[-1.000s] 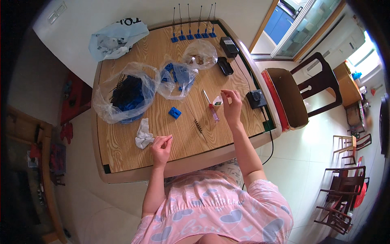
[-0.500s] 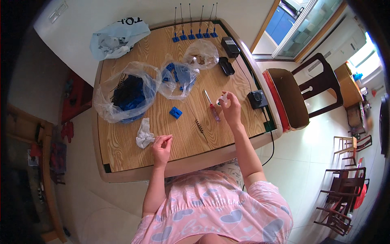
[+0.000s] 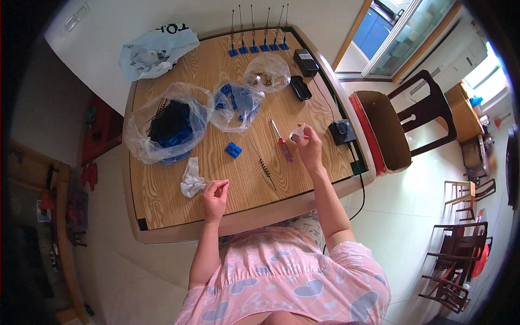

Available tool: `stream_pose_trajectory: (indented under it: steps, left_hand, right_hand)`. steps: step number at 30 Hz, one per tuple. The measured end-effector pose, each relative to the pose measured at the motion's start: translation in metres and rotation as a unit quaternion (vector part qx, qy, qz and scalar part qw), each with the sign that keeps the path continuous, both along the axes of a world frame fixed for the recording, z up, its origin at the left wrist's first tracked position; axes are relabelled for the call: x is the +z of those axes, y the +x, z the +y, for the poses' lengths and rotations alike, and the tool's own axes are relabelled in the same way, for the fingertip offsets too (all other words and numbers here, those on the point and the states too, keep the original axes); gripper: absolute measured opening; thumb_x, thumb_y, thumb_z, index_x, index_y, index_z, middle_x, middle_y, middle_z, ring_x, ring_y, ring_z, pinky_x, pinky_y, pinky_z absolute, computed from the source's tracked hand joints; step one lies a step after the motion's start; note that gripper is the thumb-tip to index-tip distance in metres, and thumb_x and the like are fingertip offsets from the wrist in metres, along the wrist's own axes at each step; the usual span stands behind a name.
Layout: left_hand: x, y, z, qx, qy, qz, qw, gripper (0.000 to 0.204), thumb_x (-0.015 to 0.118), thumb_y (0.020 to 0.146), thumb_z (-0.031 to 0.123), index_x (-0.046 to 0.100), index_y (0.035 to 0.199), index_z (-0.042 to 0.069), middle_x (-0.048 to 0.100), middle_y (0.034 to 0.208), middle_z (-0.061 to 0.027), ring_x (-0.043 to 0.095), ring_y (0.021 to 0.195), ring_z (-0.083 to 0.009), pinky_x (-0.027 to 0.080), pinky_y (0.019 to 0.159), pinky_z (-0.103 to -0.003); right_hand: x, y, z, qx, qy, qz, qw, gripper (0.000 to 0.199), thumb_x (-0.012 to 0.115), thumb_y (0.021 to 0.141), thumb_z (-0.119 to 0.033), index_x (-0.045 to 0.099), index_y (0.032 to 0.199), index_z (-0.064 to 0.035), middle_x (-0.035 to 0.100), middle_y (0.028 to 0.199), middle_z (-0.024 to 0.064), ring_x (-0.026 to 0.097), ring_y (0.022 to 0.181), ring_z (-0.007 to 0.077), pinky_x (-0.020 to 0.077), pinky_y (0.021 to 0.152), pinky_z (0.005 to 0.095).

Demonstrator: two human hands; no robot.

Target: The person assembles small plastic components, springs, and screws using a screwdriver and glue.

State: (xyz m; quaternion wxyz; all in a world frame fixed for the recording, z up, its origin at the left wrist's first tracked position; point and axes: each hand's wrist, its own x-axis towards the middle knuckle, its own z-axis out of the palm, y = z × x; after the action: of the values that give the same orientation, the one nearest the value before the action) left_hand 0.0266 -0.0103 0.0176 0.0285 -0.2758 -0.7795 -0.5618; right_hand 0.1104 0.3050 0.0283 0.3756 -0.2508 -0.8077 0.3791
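Note:
My right hand (image 3: 310,149) is raised at the table's right side, thumb and fingers closed on a small white translucent piece (image 3: 298,131). Just left of it lies a screwdriver (image 3: 284,147) with a red clear handle. My left hand (image 3: 215,196) is pinched over the near edge; whatever its fingertips may hold is too small to make out. Beside that hand rests a crumpled white tissue (image 3: 192,177). Between the hands are a black coiled spring (image 3: 265,168) with long straight ends and a blue plastic block (image 3: 233,150).
Clear bags hold black springs and blue parts (image 3: 170,124), more blue parts (image 3: 238,105), and small brownish pieces (image 3: 268,73). Several blue-based spring stands (image 3: 253,47) line the far edge. Black boxes (image 3: 342,132) with a cable sit at right; a chair (image 3: 428,114) stands beyond.
Both hands stay in nearly the same places. My right fingers have shifted slightly around the white piece.

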Motion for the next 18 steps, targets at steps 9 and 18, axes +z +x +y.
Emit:
stream_pose_trajectory:
  steps: [9,18]
  left_hand:
    - [-0.0004,0.0003,-0.0001,-0.005,0.0,-0.011,1.0,0.008,0.071,0.083,0.001,0.071,0.09,0.004,0.067,0.082,-0.0055,0.06,0.07,-0.015,0.046,0.061,-0.026]
    - [0.0001,-0.0007,-0.0009,-0.011,-0.01,-0.013,1.0,0.008,0.071,0.083,0.001,0.071,0.091,0.004,0.068,0.083,-0.0059,0.061,0.073,-0.0157,0.047,0.063,-0.027]
  right_hand:
    - [0.0016,0.0033,-0.0021,0.008,-0.047,0.01,0.999,0.033,0.067,0.088,-0.009,0.058,0.12,-0.004,0.069,0.099,0.0147,0.07,0.09,0.0268,0.0547,0.078,0.0366]
    - [-0.0002,0.0029,-0.0007,0.003,-0.002,-0.007,1.0,0.031,0.067,0.089,-0.009,0.057,0.117,-0.0048,0.068,0.098,0.0163,0.069,0.09,0.0286,0.0546,0.077,0.0371]
